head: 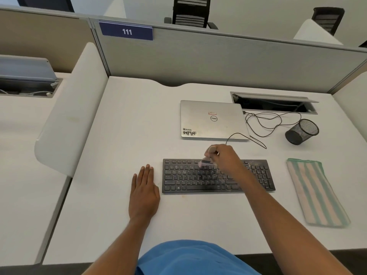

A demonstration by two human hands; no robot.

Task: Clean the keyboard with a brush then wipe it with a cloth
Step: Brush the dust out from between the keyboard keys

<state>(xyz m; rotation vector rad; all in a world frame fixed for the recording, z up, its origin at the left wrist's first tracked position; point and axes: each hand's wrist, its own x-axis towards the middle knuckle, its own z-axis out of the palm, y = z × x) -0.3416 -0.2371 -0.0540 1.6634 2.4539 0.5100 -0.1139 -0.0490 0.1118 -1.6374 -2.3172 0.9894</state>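
A black keyboard lies flat on the white desk, with pale dust specks on its right end. My right hand is shut on a small brush with a tan handle; its pinkish bristles touch the upper key rows near the middle. My left hand rests flat on the desk just left of the keyboard, fingers together, holding nothing. A folded cloth with green and pink stripes lies to the right of the keyboard.
A shut silver laptop sits behind the keyboard. Black cables loop from it toward an open cable tray. A black mesh cup lies on its side at the right. Grey partitions bound the desk.
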